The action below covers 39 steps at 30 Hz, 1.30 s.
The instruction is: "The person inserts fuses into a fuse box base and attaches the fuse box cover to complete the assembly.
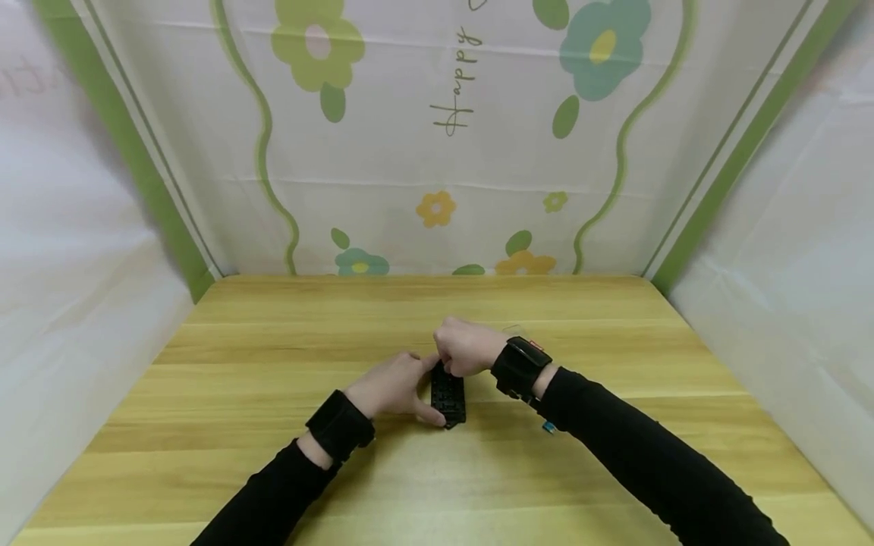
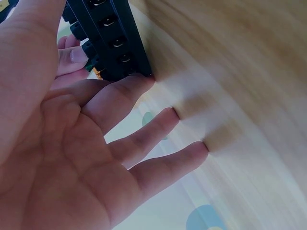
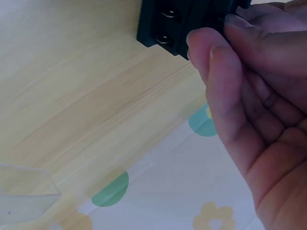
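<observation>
Black plastic, ribbed and set with bright metal contacts: a narrow black block (image 1: 448, 396) on the tabletop, near the middle and directly before the person, long side running away from them. Left hand (image 1: 391, 385) clamped along it from the left, thumb at the near end, forefinger reaching toward the far end; in the left wrist view the outer fingers are spread, their tips down on the wood. Right hand (image 1: 470, 347) at the far end, fingers curled, thumb and forefinger pinching there; whether some smaller piece sits between those tips is hidden. Both hands close together over the block. Black bands on both wrists, left band (image 1: 340, 425) and right band (image 1: 519, 368), with black sleeves (image 1: 652, 462) behind. Clear plastic piece (image 3: 26, 208) on the wood near the right hand, mostly covered by that wrist from above. Small blue object (image 1: 549, 428) just beside the right forearm, partly hidden, identity unclear. Table (image 1: 287, 326) pale yellow-brown, grain running crosswise. Beyond its far edge, white cloth (image 1: 382, 152) printed with green, blue and orange flowers, wavy green lines and "Happy" lettered sideways; white sheeting (image 1: 785, 250) on either side.
</observation>
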Available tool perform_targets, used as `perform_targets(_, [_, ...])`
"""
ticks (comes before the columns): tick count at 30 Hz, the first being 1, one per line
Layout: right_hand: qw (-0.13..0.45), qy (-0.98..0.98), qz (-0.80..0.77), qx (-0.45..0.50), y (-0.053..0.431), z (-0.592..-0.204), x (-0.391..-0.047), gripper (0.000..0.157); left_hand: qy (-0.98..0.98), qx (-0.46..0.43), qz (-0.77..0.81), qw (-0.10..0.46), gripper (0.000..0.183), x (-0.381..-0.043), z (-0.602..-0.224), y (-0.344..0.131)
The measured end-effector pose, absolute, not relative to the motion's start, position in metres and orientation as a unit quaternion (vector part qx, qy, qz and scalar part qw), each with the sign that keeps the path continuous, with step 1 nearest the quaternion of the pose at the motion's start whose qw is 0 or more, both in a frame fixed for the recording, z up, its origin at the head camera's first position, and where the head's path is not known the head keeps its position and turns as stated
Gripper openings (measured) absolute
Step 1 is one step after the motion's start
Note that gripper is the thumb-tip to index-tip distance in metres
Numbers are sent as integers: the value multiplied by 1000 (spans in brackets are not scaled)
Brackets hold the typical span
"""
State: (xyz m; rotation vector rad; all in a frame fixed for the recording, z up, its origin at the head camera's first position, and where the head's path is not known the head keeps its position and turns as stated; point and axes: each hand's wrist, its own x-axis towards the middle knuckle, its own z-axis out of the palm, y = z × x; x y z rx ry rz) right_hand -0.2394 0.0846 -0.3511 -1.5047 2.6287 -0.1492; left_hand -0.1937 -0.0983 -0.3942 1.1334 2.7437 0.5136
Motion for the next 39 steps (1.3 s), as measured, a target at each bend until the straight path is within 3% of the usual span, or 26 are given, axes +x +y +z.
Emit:
perform_targets(12, [99,860,-76,-494,98,-355,-243,24,913,365,163,83,100,-191,-397,-97])
perform_targets(29, [115,887,5,-447,75,-346,-240,50,906,381,172,74,91,-191,-396,-96])
perform_targets(39, [90,870,12,-484,72,-348,-243,47,898,394,189,56,76,-193,-396,-99])
